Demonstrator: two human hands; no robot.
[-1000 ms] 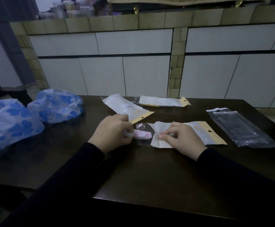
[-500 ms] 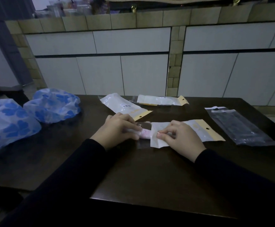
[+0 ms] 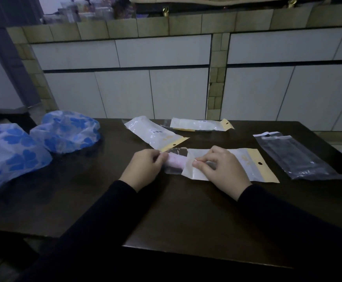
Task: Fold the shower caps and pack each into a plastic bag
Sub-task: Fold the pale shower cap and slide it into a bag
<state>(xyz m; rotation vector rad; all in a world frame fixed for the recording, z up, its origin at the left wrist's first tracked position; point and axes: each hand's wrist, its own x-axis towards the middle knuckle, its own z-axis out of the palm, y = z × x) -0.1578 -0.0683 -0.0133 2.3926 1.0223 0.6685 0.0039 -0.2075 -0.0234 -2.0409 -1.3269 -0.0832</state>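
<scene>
Both hands pinching: L hand (image 3: 143,169) on pink folded cap (image 3: 176,162), R hand (image 3: 223,169) on bag (image 3: 247,165) mouth.

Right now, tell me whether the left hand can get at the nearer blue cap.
Probably yes. The left hand is pinching the pink roll, so it must let go first. Bare table lies between it and the blue cap; nothing blocks the way.

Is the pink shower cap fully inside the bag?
No, partly in: the folded pink shower cap still shows at the mouth of the bag.
</scene>
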